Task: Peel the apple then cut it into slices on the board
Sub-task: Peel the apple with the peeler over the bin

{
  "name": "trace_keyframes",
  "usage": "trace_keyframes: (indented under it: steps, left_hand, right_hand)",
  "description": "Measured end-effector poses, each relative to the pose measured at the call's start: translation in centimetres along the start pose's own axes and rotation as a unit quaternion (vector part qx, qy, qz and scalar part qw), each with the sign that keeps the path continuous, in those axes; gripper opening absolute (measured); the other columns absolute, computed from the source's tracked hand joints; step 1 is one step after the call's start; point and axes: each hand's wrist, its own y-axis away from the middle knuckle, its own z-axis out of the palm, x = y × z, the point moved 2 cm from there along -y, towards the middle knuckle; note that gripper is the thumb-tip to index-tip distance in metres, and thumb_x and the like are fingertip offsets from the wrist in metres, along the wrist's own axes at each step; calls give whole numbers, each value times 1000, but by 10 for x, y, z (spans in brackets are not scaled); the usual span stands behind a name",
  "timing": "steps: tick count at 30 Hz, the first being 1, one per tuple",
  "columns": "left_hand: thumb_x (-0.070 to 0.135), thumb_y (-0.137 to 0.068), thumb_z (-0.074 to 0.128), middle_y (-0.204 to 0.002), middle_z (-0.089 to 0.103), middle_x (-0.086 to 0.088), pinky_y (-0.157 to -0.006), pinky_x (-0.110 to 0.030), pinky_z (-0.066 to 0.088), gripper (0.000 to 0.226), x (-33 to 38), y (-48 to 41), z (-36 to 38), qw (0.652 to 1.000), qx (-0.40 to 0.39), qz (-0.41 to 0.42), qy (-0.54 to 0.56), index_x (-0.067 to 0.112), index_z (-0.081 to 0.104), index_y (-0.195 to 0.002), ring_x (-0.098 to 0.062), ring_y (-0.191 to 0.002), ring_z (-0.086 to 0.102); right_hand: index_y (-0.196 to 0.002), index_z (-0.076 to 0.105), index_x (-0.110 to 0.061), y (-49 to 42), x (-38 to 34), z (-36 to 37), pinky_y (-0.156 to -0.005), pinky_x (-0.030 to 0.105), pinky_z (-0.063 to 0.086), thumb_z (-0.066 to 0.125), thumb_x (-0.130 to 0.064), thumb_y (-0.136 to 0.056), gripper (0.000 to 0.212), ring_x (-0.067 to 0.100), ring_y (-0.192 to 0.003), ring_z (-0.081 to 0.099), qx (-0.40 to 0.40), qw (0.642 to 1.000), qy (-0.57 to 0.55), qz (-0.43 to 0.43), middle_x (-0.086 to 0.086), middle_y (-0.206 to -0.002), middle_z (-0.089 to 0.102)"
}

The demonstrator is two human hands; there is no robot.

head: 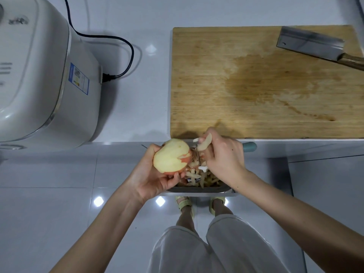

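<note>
My left hand (151, 174) grips a mostly peeled apple (171, 155), pale flesh up, with a patch of red skin left at its lower right side. My right hand (222, 156) holds a white Y-shaped peeler (200, 154) with a teal handle end (249, 147). Its blade sits against the apple's right side, and a strip of peel (205, 143) hangs over it. Both hands are in front of the counter edge, over a bin (197, 189). The wooden cutting board (256, 85) lies bare on the counter behind them, with a cleaver (309, 44) at its far right corner.
The bin below the hands holds several peel strips (199, 178). A white rice cooker (43, 75) with a black power cord (126, 56) stands on the counter's left. My legs and sandalled feet (201, 203) are on the glossy tiled floor.
</note>
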Motion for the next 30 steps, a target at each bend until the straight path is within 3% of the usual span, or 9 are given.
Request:
trace_keyframes:
  steps: [6, 12, 17, 23, 26, 28, 30]
  left_hand:
    - [35, -86, 44, -73, 64, -16, -44, -22, 53, 36, -6, -7, 4, 1000, 18, 11, -15, 4, 63, -91, -26, -58, 63]
    - [33, -86, 43, -74, 64, -14, -43, -22, 52, 31, -3, -11, 7, 998, 32, 37, -41, 9, 62, -92, -25, -60, 62]
    - [35, -86, 40, -71, 63, -17, -41, -19, 49, 39, -1, -8, 5, 999, 15, 12, -36, 2, 61, -92, -25, -54, 59]
    - [35, -79, 45, -80, 62, -21, -38, -19, 46, 48, -1, -7, 0, 1000, -8, -14, -13, -2, 57, -107, -26, -52, 58]
    - [36, -73, 45, -71, 60, -20, -34, -19, 44, 51, -2, -6, 5, 998, -58, -25, -14, -3, 61, -102, -25, -50, 55]
    - [36, -65, 58, -70, 60, -21, -34, -20, 45, 50, 2, -3, 14, 993, -114, -23, -24, -3, 68, -94, -25, -50, 55]
    - [30, -48, 77, -73, 62, -22, -37, -21, 47, 61, 7, -4, 17, 989, -149, -16, -19, -2, 67, -99, -27, -52, 57]
  right_hand:
    - [-70, 59, -6, -5, -32, -5, -50, 22, 30, 46, -2, -65, 14, 23, -45, 51, 31, 994, 32, -104, 2, -49, 55]
    - [-67, 60, -6, -6, -35, -9, -50, 21, 30, 41, -9, -61, 21, 23, -45, 50, 41, 988, 67, -132, 1, -46, 51]
    - [-66, 59, -5, -7, -19, -2, -51, 21, 29, 41, -7, -63, 19, 23, -43, 49, 25, 993, 56, -100, 1, -45, 51]
    - [-72, 60, -4, -8, 1, 10, -50, 22, 34, 56, 4, -53, 21, 23, -44, 53, -22, 997, 47, -58, 3, -50, 57]
    - [-69, 58, -4, -5, 10, 21, -47, 20, 32, 57, 7, -49, 22, 23, -40, 50, -51, 995, 66, -56, 3, -46, 54]
    - [-71, 60, -3, 1, 19, 28, -44, 19, 31, 65, 9, -46, 29, 22, -35, 48, -87, 992, 81, -34, 3, -42, 52]
    - [-74, 60, -2, 5, 25, 33, -39, 20, 32, 62, 5, -53, 23, 23, -32, 48, -110, 991, 77, -19, 5, -40, 51]
